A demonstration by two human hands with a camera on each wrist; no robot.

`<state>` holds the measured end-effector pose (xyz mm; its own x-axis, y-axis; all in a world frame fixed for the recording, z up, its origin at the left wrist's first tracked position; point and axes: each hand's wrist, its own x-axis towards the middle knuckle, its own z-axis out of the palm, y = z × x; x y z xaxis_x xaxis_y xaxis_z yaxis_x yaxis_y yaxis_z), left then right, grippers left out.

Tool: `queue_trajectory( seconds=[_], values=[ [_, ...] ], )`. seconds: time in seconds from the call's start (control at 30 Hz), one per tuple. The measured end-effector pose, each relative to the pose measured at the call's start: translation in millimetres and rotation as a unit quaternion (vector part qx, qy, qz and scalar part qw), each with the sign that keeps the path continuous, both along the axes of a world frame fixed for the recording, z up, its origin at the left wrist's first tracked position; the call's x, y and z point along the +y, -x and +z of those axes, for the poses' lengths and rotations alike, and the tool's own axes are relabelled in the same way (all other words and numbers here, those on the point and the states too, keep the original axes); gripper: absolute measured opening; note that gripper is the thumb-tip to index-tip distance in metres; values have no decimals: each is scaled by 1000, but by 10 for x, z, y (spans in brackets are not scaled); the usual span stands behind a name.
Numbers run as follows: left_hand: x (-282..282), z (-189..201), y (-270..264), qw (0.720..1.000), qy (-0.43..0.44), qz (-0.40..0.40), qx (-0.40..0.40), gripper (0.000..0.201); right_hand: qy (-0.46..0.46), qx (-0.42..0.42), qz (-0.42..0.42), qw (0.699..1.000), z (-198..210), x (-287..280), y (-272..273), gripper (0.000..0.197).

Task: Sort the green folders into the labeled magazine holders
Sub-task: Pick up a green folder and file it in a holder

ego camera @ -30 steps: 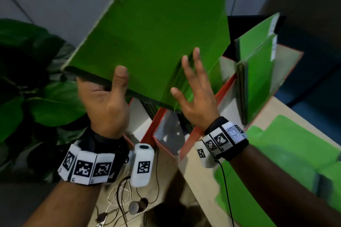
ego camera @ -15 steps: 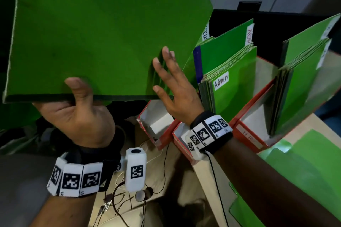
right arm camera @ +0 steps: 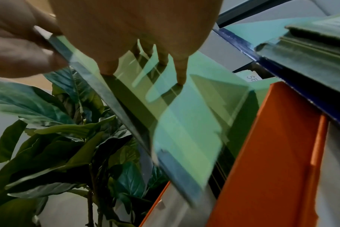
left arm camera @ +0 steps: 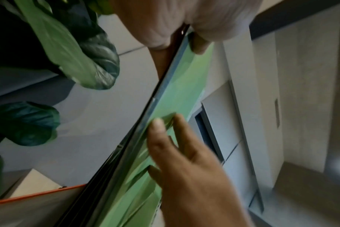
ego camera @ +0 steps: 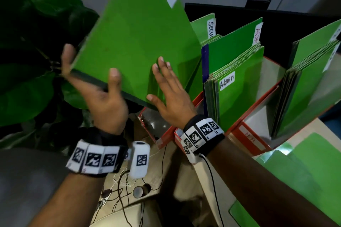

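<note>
The left hand (ego camera: 103, 101) grips the lower spine edge of a green folder (ego camera: 136, 46), thumb on its front face and fingers behind, holding it tilted above the leftmost of 3 red magazine holders (ego camera: 153, 127), its lower corner dipping toward that opening. The right hand (ego camera: 169, 96) lies flat with straight, spread fingers against the folder's front. The middle holder (ego camera: 198, 100) carries folders labeled "Admin" (ego camera: 238, 86); the "HR" holder (ego camera: 252, 140) stands at the desk's (ego camera: 201, 173) right. Loose green folders (ego camera: 299, 175) lie near the desk's right edge.
</note>
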<state>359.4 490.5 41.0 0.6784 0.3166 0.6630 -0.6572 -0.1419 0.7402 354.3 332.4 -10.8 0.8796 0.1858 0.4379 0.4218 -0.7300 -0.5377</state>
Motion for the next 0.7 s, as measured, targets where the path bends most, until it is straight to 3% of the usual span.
queue_trajectory(
  seconds=[0.03, 0.1, 0.2, 0.27, 0.43, 0.57, 0.7],
  values=[
    [-79, -19, -4, 999, -32, -10, -19, 64, -4, 16, -3, 1000, -8, 15, 12, 78],
    [-285, -46, -110, 995, -96, -25, -22, 66, -4, 61, -12, 998, -14, 37, 30, 85],
    [-476, -141, -267, 989, -112, -89, 44, 59, 0, 140, -49, 989, -13, -3, 19, 93],
    [-565, -135, -348, 976, -153, -120, 97, 52, 20, 136, -83, 987, -49, -68, -14, 93],
    [-725, -109, -639, 943, -284, -78, 157, 34, 106, 115, -175, 972, -168, -216, -145, 84],
    [-823, -137, -803, 899, -403, -99, 138, 39, 197, 136, -241, 941, -209, -284, -230, 80],
    [-886, -243, -893, 875, -457, -66, 146, 43, 241, 145, -256, 925, -311, -255, -319, 70]
  ],
)
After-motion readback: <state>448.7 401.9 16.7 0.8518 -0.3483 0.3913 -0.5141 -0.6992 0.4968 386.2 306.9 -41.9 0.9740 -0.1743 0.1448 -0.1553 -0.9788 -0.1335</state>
